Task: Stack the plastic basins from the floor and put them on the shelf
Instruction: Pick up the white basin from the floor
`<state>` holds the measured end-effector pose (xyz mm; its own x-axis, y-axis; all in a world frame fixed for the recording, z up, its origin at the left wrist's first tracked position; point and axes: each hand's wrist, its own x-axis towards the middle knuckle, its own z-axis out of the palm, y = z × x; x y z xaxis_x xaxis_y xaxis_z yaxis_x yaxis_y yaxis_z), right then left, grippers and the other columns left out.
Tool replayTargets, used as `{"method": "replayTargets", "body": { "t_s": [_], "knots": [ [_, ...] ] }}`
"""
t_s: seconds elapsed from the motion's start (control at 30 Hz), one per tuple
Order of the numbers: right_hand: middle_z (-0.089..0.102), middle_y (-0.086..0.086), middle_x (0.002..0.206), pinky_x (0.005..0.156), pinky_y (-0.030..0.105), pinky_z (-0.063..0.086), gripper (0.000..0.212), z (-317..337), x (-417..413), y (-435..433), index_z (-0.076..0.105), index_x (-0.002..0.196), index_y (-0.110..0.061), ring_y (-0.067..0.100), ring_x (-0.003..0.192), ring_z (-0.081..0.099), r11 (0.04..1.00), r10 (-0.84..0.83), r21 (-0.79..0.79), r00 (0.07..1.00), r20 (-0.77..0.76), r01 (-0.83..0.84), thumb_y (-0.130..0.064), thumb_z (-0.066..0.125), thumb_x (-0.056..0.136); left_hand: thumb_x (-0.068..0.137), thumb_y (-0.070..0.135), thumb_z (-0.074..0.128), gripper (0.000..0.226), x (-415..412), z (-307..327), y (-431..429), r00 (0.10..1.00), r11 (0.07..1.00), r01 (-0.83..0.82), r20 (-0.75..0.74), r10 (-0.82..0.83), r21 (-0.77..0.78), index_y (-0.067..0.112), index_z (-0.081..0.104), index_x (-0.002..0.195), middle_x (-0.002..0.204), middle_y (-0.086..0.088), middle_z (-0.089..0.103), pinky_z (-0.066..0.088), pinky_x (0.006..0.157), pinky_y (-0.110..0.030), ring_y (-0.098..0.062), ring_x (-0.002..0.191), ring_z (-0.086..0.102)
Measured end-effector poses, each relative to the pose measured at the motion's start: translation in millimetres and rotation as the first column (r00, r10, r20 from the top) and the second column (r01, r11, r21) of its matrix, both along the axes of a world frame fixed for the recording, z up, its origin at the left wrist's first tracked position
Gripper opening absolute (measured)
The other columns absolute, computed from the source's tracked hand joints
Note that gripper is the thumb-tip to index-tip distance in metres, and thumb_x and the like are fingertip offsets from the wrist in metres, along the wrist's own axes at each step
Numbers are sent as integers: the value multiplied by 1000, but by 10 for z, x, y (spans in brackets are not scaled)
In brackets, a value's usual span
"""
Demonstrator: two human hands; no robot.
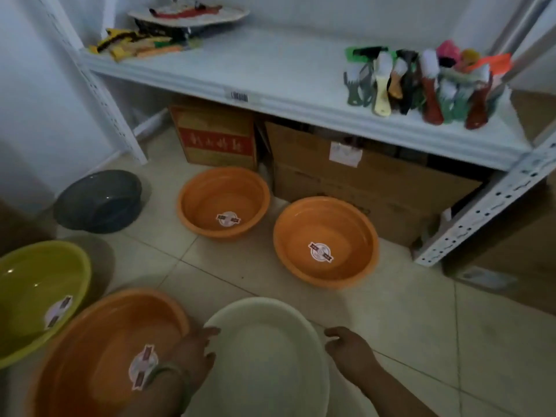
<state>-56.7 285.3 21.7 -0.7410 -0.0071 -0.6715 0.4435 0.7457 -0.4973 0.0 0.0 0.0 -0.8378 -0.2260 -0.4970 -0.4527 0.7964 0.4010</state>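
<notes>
Several plastic basins stand on the tiled floor. A white basin lies nearest me, with my left hand at its left rim and my right hand just beyond its right rim, fingers apart, neither gripping. An orange basin sits to its left, partly under my left forearm. A yellow-green basin is at the far left, a dark grey basin behind it. Two more orange basins rest in front of the white shelf.
Cardboard boxes fill the space under the shelf. On the shelf, a bunch of brushes lies at the right, and a tray with packets at the back left. A perforated shelf post slants down at the right.
</notes>
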Motion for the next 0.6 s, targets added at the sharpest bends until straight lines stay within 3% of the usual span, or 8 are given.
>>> {"method": "replayTargets", "body": {
  "t_s": [0.07, 0.13, 0.2, 0.33, 0.43, 0.6],
  "knots": [
    [58, -17, 80, 73, 20, 45, 41, -190, 5, 0, 56, 128, -17, 10, 80, 59, 1000, 12, 21, 999, -31, -12, -21, 53, 87, 84, 22, 56, 55, -100, -124, -40, 998, 998, 25, -49, -27, -53, 24, 42, 137, 134, -4, 53, 39, 104, -25, -19, 120, 53],
    [68, -5, 103, 88, 25, 44, 45, -358, 68, 6, 52, 132, -18, 18, 101, 62, 999, 18, 42, 1000, -17, -17, -26, 55, 88, 87, 22, 52, 57, -124, -200, -45, 995, 985, 96, -14, -99, -147, 22, 34, 142, 142, -3, 44, 34, 107, -28, -21, 127, 47],
    [66, 3, 123, 93, 25, 43, 49, -469, 100, -1, 48, 136, -18, 20, 114, 60, 999, 23, 33, 1000, 15, -23, -29, 55, 89, 89, 23, 48, 56, -167, -277, -63, 991, 959, 137, 23, -135, -247, 21, 32, 143, 143, -3, 44, 34, 107, -29, -21, 127, 46],
    [64, 8, 123, 91, 34, 52, 45, -690, 183, 22, 53, 132, -12, 24, 107, 63, 998, 58, -23, 997, 48, -57, -30, 52, 91, 92, 21, 42, 55, -260, -399, -60, 958, 870, 279, 176, -225, -406, 17, 26, 145, 143, -6, 44, 37, 105, -30, -23, 126, 47],
    [63, 11, 111, 77, 38, 58, 38, -804, 243, 46, 57, 124, -7, 27, 95, 64, 996, -4, -94, 999, 45, 8, -26, 53, 91, 90, 16, 41, 56, -318, -431, 6, 924, 793, 373, 267, -272, -482, 14, 25, 143, 134, -7, 52, 43, 94, -32, -24, 119, 53],
    [67, 17, 107, 83, 48, 55, 31, -868, 213, 148, 65, 110, -2, 33, 96, 65, 998, -28, -51, 998, -52, 25, -20, 52, 88, 90, 23, 43, 47, -334, -521, 29, 953, 854, 295, 203, -226, -428, 18, 35, 136, 123, -7, 60, 49, 88, -34, -25, 108, 60]
  ]
}}
